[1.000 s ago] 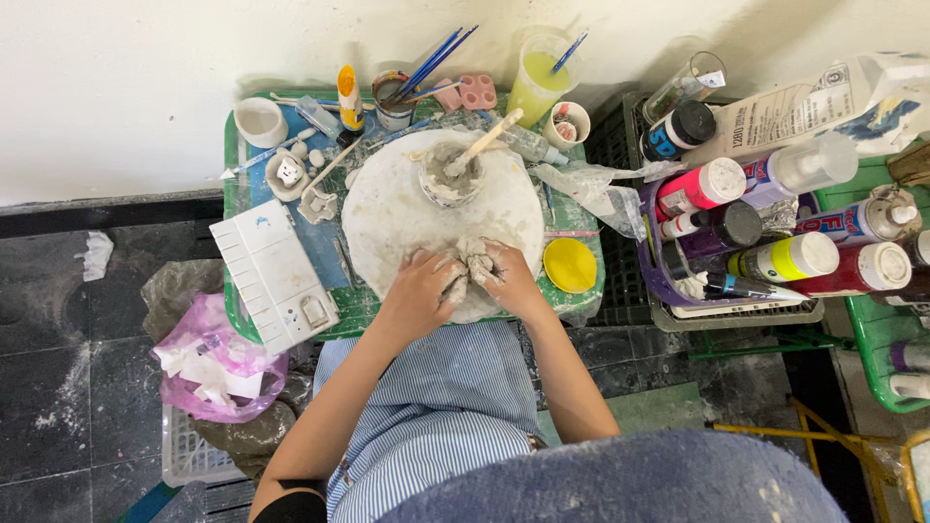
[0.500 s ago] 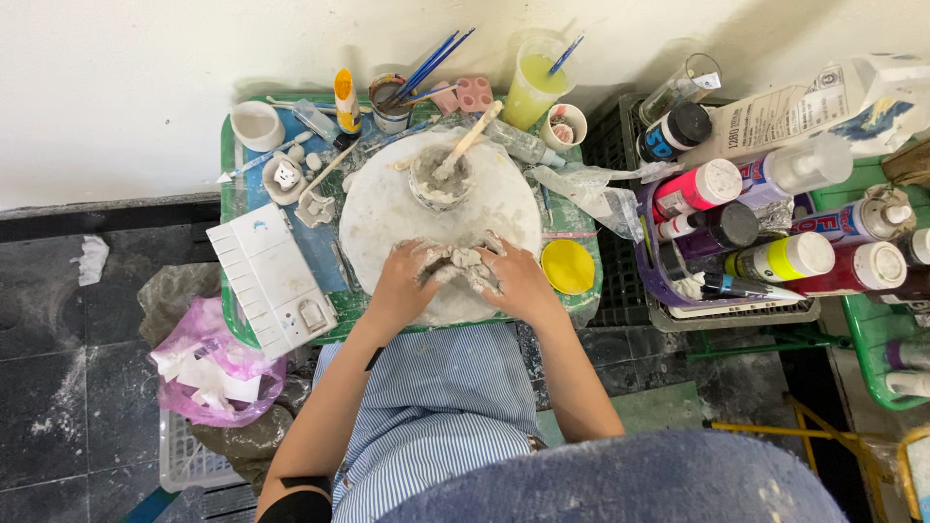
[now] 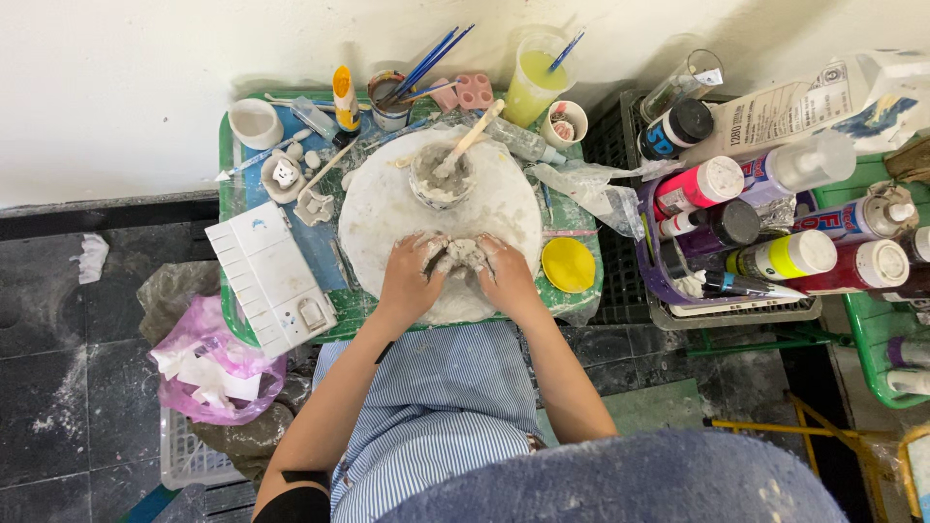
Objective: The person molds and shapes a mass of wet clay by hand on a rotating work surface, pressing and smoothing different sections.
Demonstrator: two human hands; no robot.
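Grey clay (image 3: 463, 256) sits at the near edge of a white round board (image 3: 387, 208), pinched between the left hand (image 3: 412, 276) and right hand (image 3: 504, 274), fingers curled around it. Pressed hard, it could crumble or slide off. Green tray (image 3: 229, 208), dusty dark tile floor (image 3: 58, 387), white wall (image 3: 116, 87).

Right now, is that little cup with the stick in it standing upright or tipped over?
Upright. The cup stands on the round white board, its open mouth facing up, with the stick leaning out over its rim.
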